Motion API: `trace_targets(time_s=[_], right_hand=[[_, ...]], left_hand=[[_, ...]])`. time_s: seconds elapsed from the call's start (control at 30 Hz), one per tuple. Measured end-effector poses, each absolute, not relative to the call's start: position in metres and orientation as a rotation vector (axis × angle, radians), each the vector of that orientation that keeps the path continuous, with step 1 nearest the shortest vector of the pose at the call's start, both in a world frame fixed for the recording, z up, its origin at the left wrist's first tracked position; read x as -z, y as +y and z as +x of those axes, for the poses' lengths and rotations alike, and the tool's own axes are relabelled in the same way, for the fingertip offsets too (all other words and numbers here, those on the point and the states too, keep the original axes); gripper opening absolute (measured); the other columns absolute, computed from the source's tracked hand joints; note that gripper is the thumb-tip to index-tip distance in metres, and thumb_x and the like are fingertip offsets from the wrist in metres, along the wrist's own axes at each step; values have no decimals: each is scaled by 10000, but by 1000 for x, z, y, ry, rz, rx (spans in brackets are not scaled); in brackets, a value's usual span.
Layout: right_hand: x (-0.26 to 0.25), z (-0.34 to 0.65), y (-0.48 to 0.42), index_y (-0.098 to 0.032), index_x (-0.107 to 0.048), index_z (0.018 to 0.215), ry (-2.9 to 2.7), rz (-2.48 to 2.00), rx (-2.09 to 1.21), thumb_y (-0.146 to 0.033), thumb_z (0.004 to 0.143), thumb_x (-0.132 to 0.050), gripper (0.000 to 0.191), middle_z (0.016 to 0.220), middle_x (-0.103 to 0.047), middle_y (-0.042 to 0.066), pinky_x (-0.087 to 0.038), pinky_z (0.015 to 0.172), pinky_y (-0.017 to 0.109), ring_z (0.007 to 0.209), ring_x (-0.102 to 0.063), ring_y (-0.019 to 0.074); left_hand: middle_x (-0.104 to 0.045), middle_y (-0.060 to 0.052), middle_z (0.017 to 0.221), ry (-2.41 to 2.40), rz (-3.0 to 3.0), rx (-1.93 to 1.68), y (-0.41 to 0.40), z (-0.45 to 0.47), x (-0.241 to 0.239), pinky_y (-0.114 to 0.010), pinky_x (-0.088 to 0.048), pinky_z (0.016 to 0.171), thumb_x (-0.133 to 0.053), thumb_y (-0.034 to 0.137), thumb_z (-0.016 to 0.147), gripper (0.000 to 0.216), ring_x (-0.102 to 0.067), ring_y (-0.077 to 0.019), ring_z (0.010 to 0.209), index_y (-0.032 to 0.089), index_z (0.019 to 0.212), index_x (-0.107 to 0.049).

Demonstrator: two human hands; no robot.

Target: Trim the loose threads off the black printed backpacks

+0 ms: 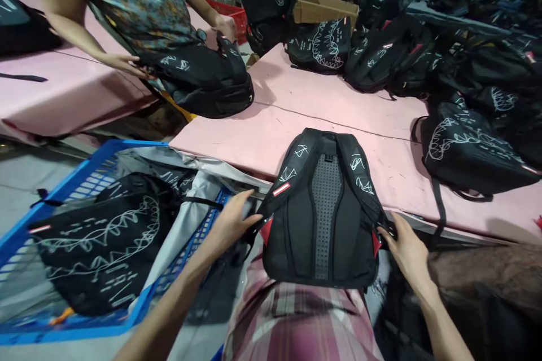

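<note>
A black backpack (326,208) leans against the pink table's near edge, its lower part over my lap. Its back panel and both shoulder straps face me, with white scribbled marks on the straps and red patches at the sides. My left hand (235,217) is closed at the lower end of the left strap, beside the bag; the exact grip is partly hidden. On the other side, my right hand (406,245) pinches the lower end of the right strap near its buckle.
A blue crate (105,149) at left holds black backpacks (101,248). Across the pink table (292,96), another person handles a black backpack (207,76). More backpacks (470,146) lie along the right and back, near a cardboard box (326,8) and red crate (239,22).
</note>
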State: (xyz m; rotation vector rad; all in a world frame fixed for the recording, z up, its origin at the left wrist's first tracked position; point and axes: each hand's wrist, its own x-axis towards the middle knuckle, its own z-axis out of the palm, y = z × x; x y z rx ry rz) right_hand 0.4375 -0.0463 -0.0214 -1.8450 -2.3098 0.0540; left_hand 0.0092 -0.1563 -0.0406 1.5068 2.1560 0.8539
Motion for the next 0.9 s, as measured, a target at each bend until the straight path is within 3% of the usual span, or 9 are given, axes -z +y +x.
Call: trace_targets(time_s=[0.2,0.43,0.6,0.67,0.77,0.9], right_hand=[[36,408,-27,-222,-420,1313,-2395,-1913,-68,-425,843,-476,515,1158,-605,104,-486,595,318,826,-649,265],[2,405,21,-152,-524,1229,-1917,-1645,-564,-467,779,-536,550,1129,-629,123,-470,853,384,1034,-589,275],[-31,386,85,-103,-638,1044,-1516,-1498,-765,-441,744,-565,458,1017,-677,124,-453,888,367,979,-612,248],[-30,381,109,-85,-661,964,-1369,-1482,-919,-438,735,-574,430,896,-706,125,-486,815,329,893,-640,237],[-18,380,136,-72,-661,904,-1104,-1437,-1231,-447,726,-582,422,768,-714,126,-497,549,246,638,-648,187],[0,382,155,-83,-633,887,-882,-1393,-1515,-423,729,-588,378,754,-713,124,-252,265,179,291,-366,49]], left_hand=[[-520,-132,1241,1933,1529,-833,-127,45,64,-408,-411,952,-573,300,718,612,-494,-249,1137,145,1275,-371],[-523,-109,1258,2281,1631,-1045,-73,25,13,-361,-427,925,-510,393,771,581,-530,-252,1091,158,1291,-403],[-637,-61,1069,2179,1388,-956,-14,28,-19,-325,-487,789,-438,485,785,596,-619,-201,820,178,1295,-439],[-638,-66,1062,2130,1372,-962,-1,28,-14,-330,-486,786,-446,512,756,604,-616,-207,815,170,1252,-489],[-627,-93,1090,2089,1322,-1100,11,20,2,-339,-459,855,-487,517,695,538,-591,-237,934,153,1073,-607],[-680,-72,787,2005,855,-1180,19,5,7,-338,-508,739,-475,564,696,482,-622,-233,804,143,863,-641]])
